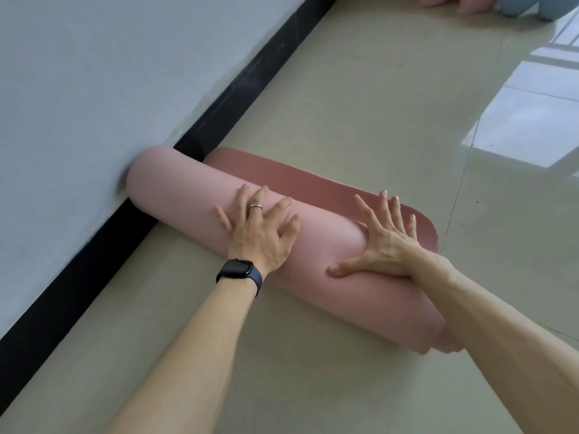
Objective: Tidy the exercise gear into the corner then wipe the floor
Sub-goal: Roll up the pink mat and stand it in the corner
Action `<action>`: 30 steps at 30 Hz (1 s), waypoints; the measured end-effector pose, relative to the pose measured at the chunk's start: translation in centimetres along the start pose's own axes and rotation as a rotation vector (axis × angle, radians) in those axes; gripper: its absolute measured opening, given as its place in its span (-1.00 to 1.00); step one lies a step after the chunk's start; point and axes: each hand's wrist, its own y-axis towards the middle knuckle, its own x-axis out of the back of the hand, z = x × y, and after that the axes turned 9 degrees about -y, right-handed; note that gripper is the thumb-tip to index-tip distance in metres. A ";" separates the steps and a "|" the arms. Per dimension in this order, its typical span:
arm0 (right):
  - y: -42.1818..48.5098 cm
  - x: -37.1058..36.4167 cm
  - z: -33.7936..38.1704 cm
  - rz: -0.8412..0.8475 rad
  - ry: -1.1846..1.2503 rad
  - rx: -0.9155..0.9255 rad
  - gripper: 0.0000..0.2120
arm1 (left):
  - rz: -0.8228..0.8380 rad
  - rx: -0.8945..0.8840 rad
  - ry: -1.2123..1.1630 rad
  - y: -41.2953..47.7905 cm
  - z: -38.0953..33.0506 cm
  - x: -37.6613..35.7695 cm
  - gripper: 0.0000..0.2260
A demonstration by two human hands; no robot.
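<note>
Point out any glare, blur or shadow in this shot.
Head view: a bright window reflection glares off the floor at right. Head view: the mat is smeared by blur where its end meets the wall, with a small dark shadow there. Head view: the left hand and right hand are sharp. The light is soft, so other shadows are faint.

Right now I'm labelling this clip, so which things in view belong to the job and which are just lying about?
Job: pink mat, left hand, right hand, floor.
Lying about: pink rounded things, blue rounded things, wall, black skirting.
</note>
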 end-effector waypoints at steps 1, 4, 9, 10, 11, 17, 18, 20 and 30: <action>0.5 0.3 -0.1 -0.011 0.001 -0.014 0.48 | 0.008 0.011 0.006 0.6 0.0 0.0 -0.54; 1.8 0.6 -0.6 0.010 0.040 -0.050 0.48 | 0.044 0.015 0.028 2.0 -0.9 0.0 -0.55; 1.8 0.4 -0.7 -0.161 -0.047 -0.031 0.44 | 0.032 0.027 0.088 2.3 -1.2 -0.3 -0.54; 1.1 0.3 -0.4 -0.205 -0.096 -0.016 0.40 | 0.036 0.033 0.105 2.0 -1.0 -0.5 -0.54; 0.3 0.0 -0.2 -0.225 -0.144 0.003 0.33 | 0.037 0.038 0.116 1.4 -0.9 -0.7 -0.54; -5.3 -2.9 2.1 -0.261 -0.286 0.018 0.19 | 0.115 0.114 0.149 -3.4 -0.6 0.6 -0.48; -6.2 -3.4 2.6 -0.241 -0.309 0.019 0.23 | 0.135 0.131 0.132 -4.4 -0.5 1.0 -0.48; -8.1 -4.1 3.5 -0.228 -0.362 0.041 0.30 | 0.160 0.174 0.062 -6.4 0.0 1.8 -0.49; -16.9 -12.2 7.2 -0.578 -0.413 0.081 -0.17 | -0.067 1.208 -1.222 -13.5 -1.3 6.8 0.34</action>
